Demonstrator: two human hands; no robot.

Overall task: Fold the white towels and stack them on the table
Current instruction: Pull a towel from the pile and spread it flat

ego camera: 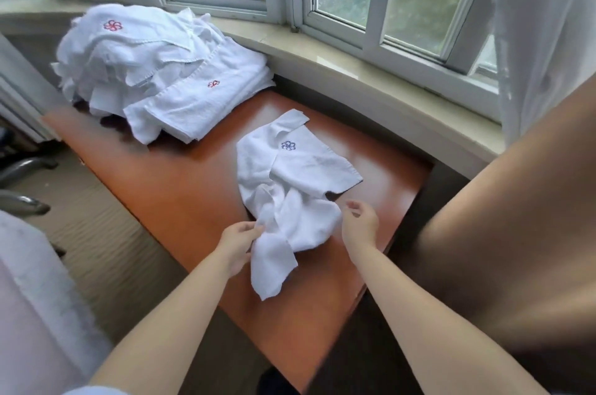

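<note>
— While the view ran from left to right, what marks could you read on the cloth?

— No words, only stitched flowers. The pile of white towels (pixel 154 72) at the far left end of the table (pixel 180 188) carried two red flower emblems, one near its top and one on the lower folded edge. The crumpled towel (pixel 290 188) lying near the middle of the table bore a blue flower emblem on its upper flap.

— And the hands?

— The left hand (pixel 237 241) pinched a bunched fold at the towel's near left side, fingers curled round the cloth. The right hand (pixel 359 222) hovered just beside the towel's right edge with its fingers loosely curled; I could not tell whether it touched the fabric, and it held nothing that I could see. One corner of that towel hung over the table's near edge.

— What stood around?

— A chair base (pixel 22 181) showed on the floor at the far left. Behind the table ran a pale window sill (pixel 322 55) under white-framed windows (pixel 342 23), with a sheer white curtain (pixel 541 23) at the right. A blurred brown shape (pixel 516 233) filled the right foreground and hid that side.
</note>
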